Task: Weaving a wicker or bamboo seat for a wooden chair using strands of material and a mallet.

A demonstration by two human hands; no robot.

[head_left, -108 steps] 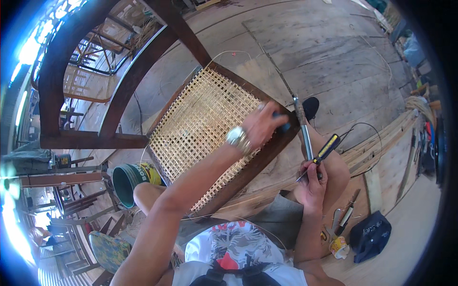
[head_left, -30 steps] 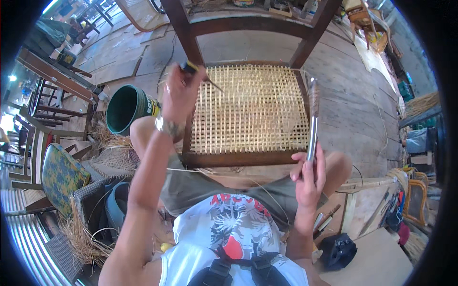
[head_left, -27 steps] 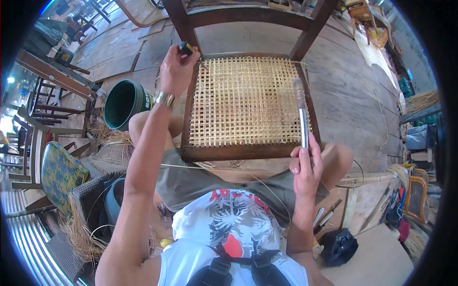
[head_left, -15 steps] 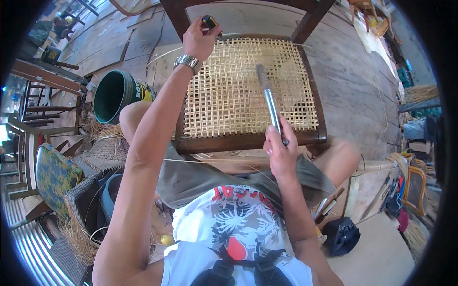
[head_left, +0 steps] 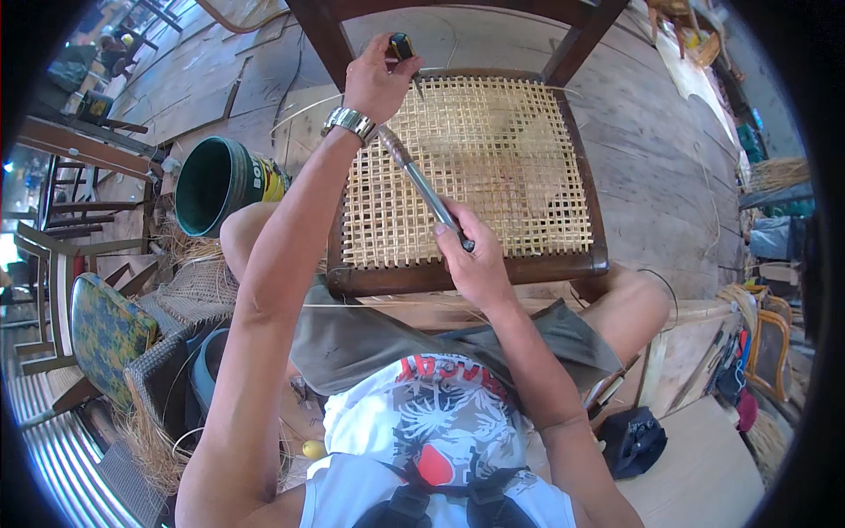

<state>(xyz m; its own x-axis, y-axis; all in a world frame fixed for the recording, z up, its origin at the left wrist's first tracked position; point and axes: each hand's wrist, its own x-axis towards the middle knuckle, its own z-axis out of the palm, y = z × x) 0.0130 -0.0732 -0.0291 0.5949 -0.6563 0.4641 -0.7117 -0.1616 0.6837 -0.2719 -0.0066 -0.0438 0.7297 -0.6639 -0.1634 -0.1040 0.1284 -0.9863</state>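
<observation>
A wooden chair seat frame [head_left: 475,273] with woven cane [head_left: 466,176] lies in front of me. At its far left corner, my left hand [head_left: 377,84] is closed round the black-and-yellow handle of a screwdriver [head_left: 402,46]. The thin shaft points down at the cane's far edge; I cannot tell whether its tip touches. My right hand [head_left: 475,260] grips a silver-shafted, hammer-like tool [head_left: 429,192] above the cane. Its brownish end is near my left wrist, which wears a metal watch [head_left: 350,121].
A dark green bucket [head_left: 211,187] lies tipped left of the chair. Loose cane fibres [head_left: 145,431] and a patterned cushion [head_left: 107,334] are farther left. A black cap [head_left: 632,440] rests on a board at lower right. Chair legs [head_left: 321,40] rise at the far side.
My right hand has swung left with the silver-shafted tool, bringing its end towards my left wrist. My left hand has shifted slightly right, still holding the screwdriver.
</observation>
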